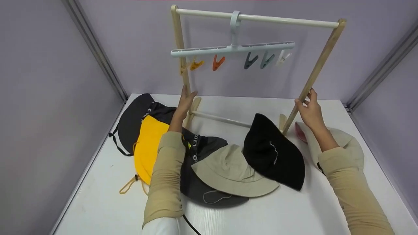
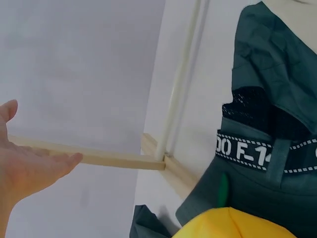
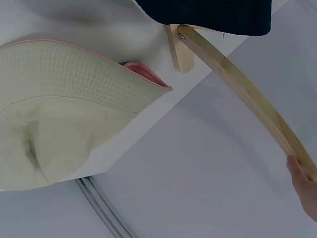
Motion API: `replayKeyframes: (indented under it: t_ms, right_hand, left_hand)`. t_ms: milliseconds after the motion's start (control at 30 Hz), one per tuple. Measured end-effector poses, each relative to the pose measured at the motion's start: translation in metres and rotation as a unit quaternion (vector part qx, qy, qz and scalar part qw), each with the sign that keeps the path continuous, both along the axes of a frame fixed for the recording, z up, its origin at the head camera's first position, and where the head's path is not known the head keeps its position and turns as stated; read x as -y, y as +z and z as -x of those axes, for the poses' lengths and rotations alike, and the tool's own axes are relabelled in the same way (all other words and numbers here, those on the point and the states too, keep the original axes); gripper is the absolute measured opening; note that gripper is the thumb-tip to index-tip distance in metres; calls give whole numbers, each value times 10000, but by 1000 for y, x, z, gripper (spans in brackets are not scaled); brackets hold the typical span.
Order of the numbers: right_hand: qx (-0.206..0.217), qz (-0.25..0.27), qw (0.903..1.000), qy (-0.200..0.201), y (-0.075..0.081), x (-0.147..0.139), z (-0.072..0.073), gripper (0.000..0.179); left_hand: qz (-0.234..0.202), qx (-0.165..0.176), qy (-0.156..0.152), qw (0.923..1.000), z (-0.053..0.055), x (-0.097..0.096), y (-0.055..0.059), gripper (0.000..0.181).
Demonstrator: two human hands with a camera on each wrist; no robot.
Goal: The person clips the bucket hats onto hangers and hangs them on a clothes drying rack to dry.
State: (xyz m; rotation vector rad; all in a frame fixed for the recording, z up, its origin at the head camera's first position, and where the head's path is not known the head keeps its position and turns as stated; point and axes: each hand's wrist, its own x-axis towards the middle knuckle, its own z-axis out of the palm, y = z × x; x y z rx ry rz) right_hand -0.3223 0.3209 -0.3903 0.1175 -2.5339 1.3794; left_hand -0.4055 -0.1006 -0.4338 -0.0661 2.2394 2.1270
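A rack (image 1: 258, 19) of wooden posts and white rods stands at the back of the white table. My left hand (image 1: 185, 101) rests against its left post, which passes between thumb and fingers; the left wrist view shows these fingers (image 2: 59, 166) nearly straight. On the other side, my right hand (image 1: 310, 109) grips the right post (image 1: 321, 60) between thumb and fingers. From the top rod hangs a pale blue hanger (image 1: 233, 49) with several coloured clips along its bar. Only part of the right hand shows in the right wrist view, at the edge.
Several hats cover the table before the rack: a yellow one (image 1: 148, 143), dark ones with straps, a beige bucket hat (image 1: 233, 166) and a black bucket hat (image 1: 274, 153). A cream hat (image 3: 64, 114) with pink lining lies under my right forearm. Walls enclose the back and sides.
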Motion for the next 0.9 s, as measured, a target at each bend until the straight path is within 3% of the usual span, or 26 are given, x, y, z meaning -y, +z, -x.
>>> replayKeyframes:
  t_ms: [300, 633, 767, 900]
  right_hand:
    - [-251, -325, 9986, -338, 0, 7, 3, 61]
    - [-394, -583, 9950, -706, -13, 13, 4, 53]
    - [-468, -646, 9922, -959, -13, 13, 6, 48]
    - [-523, -663, 9905, -1082, -13, 13, 8, 45]
  left_hand:
    - [32, 205, 233, 9995, 3, 8, 1, 78]
    - [89, 77, 250, 9996, -6, 13, -5, 76]
    - [52, 136, 185, 9997, -10, 12, 0, 75]
    - [105, -75, 297, 9995, -12, 12, -2, 72]
